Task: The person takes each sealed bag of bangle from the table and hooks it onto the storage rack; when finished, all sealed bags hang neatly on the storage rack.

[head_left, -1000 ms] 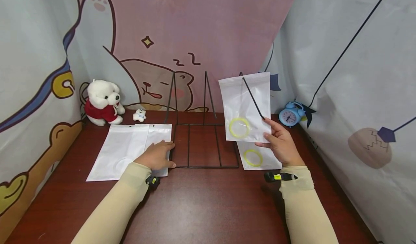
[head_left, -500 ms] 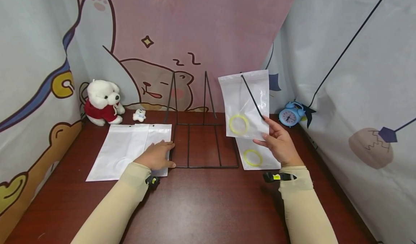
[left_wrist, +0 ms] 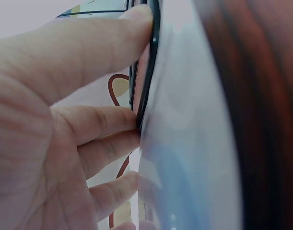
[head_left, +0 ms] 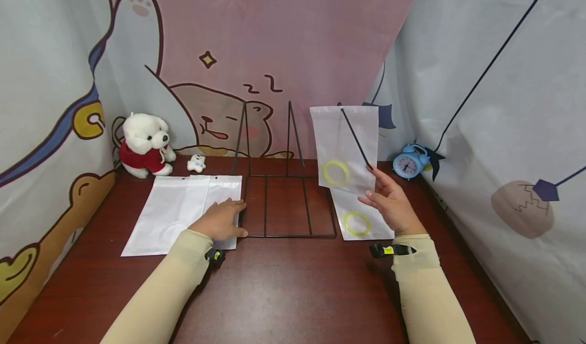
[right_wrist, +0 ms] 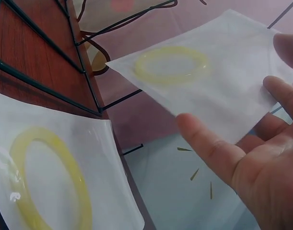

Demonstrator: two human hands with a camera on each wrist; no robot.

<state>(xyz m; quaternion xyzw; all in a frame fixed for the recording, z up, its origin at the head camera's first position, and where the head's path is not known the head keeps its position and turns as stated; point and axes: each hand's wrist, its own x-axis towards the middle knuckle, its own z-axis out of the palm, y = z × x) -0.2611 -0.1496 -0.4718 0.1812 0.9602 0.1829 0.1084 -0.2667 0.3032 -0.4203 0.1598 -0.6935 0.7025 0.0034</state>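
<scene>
white pouch [head_left: 329,135] with a yellow ring [head_left: 324,173] in its lower half is hanging from the rightmost prong [head_left: 354,135] of a black wire rack [head_left: 299,236], which is standing near the middle of the desk's [head_left: 293,293] back edge. the prong is coming out close to the pouch's top edge, so it is probably carrying the weight there. the right hand [head_left: 396,206] is hovering by the pouch's lower right corner, thumb and fingers well apart with no pinch showing; whether a fingertip is touching the prong's tip, i cannot tell. the left hand [head_left: 217,219] is resting extended fingers and thumb against the rack's left bar, not wrapping it, likely bracing the light frame against sliding. a second pouch [head_left: 380,227] is lying just right of the rack, partly hidden by the hanging one. toward the desk's left edge, flat pouches [head_left: 169,201] are overlapping, partly under the left hand.
</scene>
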